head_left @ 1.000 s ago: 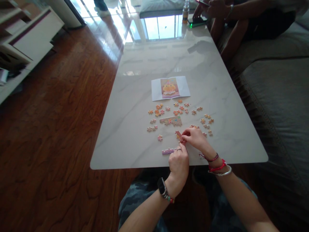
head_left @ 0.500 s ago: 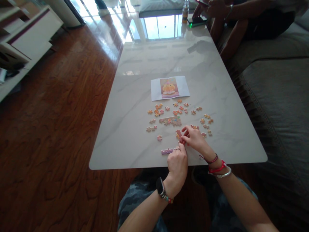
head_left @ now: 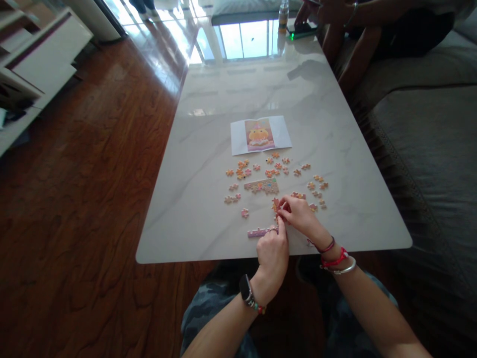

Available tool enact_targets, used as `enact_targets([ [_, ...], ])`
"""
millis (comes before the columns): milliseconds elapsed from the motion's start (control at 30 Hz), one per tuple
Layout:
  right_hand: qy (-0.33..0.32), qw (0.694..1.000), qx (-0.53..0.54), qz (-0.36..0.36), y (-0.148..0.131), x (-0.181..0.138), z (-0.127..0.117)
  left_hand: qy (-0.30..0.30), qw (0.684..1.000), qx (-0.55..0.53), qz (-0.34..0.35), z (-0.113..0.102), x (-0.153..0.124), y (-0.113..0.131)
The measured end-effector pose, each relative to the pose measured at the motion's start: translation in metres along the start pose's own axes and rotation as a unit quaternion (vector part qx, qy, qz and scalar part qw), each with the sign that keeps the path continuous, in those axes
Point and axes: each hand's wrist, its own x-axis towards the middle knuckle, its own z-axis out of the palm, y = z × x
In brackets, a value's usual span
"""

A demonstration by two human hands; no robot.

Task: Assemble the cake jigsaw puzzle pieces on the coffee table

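Note:
My left hand (head_left: 274, 248) rests over the right end of a purple strip of joined jigsaw pieces (head_left: 257, 232). Its index finger points forward and presses at the corner, while the other fingers are curled. My right hand (head_left: 298, 214) pinches at an upright pinkish-orange strip of jigsaw pieces (head_left: 276, 205) just beyond that fingertip. The fingers partly cover where the strips meet. Farther up lies a joined beige section (head_left: 261, 186) with coloured spots. A single pink piece (head_left: 245, 213) sits to the left.
Loose jigsaw pieces (head_left: 242, 169) lie scattered around the beige section, more (head_left: 318, 186) to the right. Behind them is a creased picture sheet (head_left: 261, 135). A bottle (head_left: 283, 17) and a phone-like device (head_left: 301, 31) stand at the table's (head_left: 208, 209) far end, near a seated person (head_left: 365, 49).
My left index finger has moved slightly forward along the corner. My right fingers still pinch at the upright strip, with a small shift. The whole view has shifted slightly.

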Motion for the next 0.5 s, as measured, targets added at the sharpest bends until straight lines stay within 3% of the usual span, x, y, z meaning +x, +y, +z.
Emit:
enact_targets([
  [167,0.019,0.999,-0.014,-0.036,0.0010,0.0018,0.0014,-0.001,1.000,-0.015,0.002,0.0028,0.0011,-0.0019],
  [500,0.026,0.999,0.002,-0.036,0.0009,0.0043,0.0070,-0.005,1.000,-0.026,-0.004,0.0032,0.0023,-0.0029],
])
